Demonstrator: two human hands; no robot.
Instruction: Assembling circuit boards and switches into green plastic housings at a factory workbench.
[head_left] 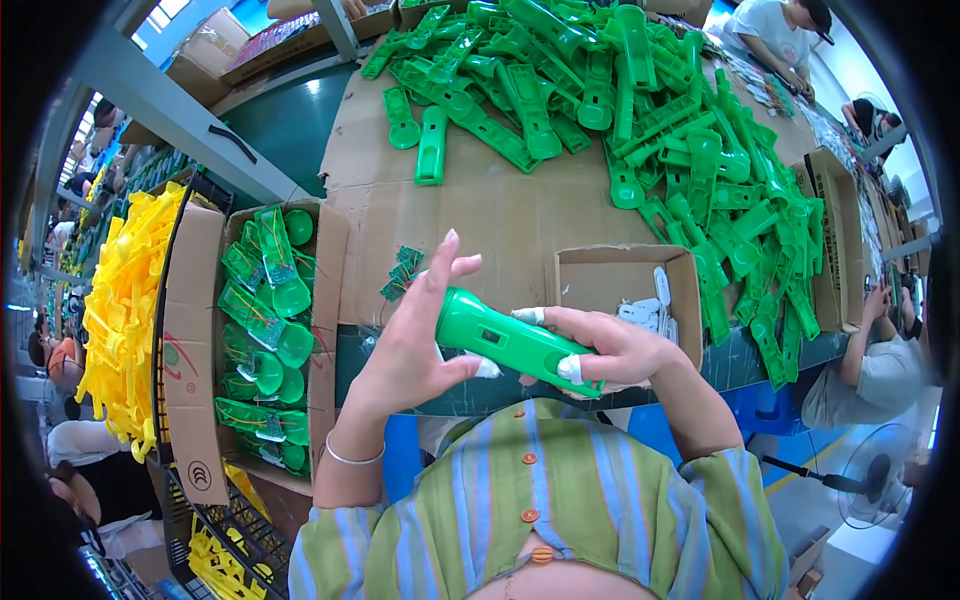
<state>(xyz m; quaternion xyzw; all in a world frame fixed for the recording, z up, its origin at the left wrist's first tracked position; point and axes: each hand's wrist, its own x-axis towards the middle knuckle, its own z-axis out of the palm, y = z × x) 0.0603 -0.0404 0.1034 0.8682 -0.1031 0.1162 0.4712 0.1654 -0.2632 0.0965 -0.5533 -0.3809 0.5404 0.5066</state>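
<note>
We hold a green torch body between both hands, just above the near edge of the bench, slanting down from the left hand to the right. The right hand wraps its lower end, fingers closed along the top and the taped thumb underneath, so the grip is clamped on the torch. The left hand meets the upper end with its palm and thumb; its fingers stand spread and mostly straight, apart and not closed around anything.

To do this step well, we judge that the right hand should keep the body steady while the left presses squarely on the end, so that the parts sit flush and do not skew.

Just beyond the right fingers sits a small open box with white pieces. Beyond the left fingers lie a few small green circuit boards. Farther out, a heap of green shells covers the bench. Left of the left hand a carton holds finished green pieces, and beyond it stands a crate of yellow parts.
</note>
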